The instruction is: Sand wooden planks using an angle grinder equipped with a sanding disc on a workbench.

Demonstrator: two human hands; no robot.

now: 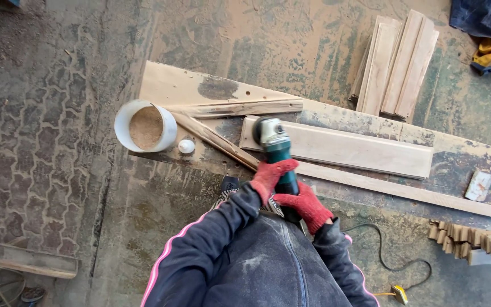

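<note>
Currently both red-gloved hands are on the green angle grinder [275, 149]: left hand [269, 176] wrapped around the body near the head, right hand [304, 204] closed on the rear of the handle, so each grip is pressed tight on the tool. Grinder head sits on the left end of the pale board [342, 149], which lies flat on the long dusty surface [461, 156]. Judging by position, sanding is at the near-left end only; the rest of the board to the right looks clean but I can't tell whether it's been worked. White bucket [145, 126] of sawdust and a small white cap [186, 146] sit left of the board. A stack of similar boards [398, 65] lies on the floor beyond, another pile of pieces [473, 239] at right, so probably more to do. Cord [396, 264] trails on the floor.
</note>
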